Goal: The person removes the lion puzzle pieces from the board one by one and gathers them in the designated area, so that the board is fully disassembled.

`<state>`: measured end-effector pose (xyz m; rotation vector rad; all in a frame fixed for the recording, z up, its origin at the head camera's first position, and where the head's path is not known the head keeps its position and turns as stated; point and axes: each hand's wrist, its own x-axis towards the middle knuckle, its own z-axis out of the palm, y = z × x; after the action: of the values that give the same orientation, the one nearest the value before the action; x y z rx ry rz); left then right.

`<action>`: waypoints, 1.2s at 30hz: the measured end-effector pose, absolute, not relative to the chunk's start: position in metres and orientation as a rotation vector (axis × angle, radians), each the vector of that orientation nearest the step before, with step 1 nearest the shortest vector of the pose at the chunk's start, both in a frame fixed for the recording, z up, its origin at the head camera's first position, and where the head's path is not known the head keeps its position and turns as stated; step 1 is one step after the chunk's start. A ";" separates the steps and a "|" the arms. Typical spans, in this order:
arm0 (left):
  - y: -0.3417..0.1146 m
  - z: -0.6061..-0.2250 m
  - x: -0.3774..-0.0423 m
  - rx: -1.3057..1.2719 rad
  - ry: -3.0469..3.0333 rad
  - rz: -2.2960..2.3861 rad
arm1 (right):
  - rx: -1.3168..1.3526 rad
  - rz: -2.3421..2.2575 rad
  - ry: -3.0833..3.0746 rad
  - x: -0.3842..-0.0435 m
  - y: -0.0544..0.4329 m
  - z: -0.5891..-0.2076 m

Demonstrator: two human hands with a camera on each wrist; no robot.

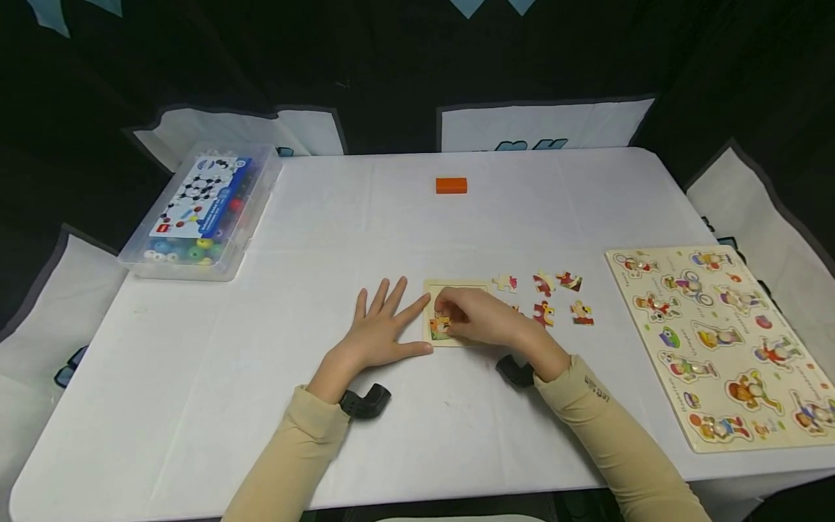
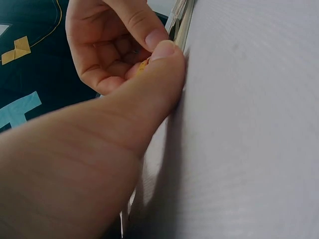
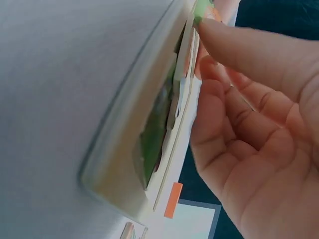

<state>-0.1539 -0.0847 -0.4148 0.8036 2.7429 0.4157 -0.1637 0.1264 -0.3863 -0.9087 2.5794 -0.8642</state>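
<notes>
A small wooden puzzle tray (image 1: 457, 283) lies at the middle of the table, with an orange and green jigsaw piece (image 1: 440, 325) in its lower left corner. My left hand (image 1: 375, 337) is spread flat beside it, index fingertip and thumb tip at the tray's left edge. Over the tray, my right hand (image 1: 485, 315) pinches a jigsaw piece (image 3: 201, 10) between thumb and curled fingers, which hide most of it. Several loose jigsaw pieces (image 1: 543, 313) lie just right of the tray, one partly behind the right hand.
A large peg puzzle board (image 1: 709, 341) with animal figures lies at the right. At the back left stands a clear plastic box (image 1: 228, 270) with coloured beads and a printed card. An orange block (image 1: 451, 185) sits toward the back of the white-covered table (image 1: 196, 377).
</notes>
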 end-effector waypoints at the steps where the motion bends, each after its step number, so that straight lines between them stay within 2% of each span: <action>1: -0.085 -0.415 -0.154 0.802 2.742 0.415 | -0.913 -0.872 2.579 -0.164 0.127 -0.386; 21: -0.084 -0.417 -0.155 0.800 2.740 0.406 | -0.905 -0.934 2.547 -0.167 0.144 -0.385; 29: -0.084 -0.416 -0.154 0.797 2.739 0.415 | -0.733 -1.087 2.537 -0.159 0.185 -0.376; 36: -0.085 -0.416 -0.154 0.799 2.738 0.420 | -0.640 -1.027 2.480 -0.150 0.225 -0.376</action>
<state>-0.1543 -0.0845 -0.4160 0.7995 2.7376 0.4198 -0.1501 0.2248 -0.3760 -0.6404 2.4801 -1.0273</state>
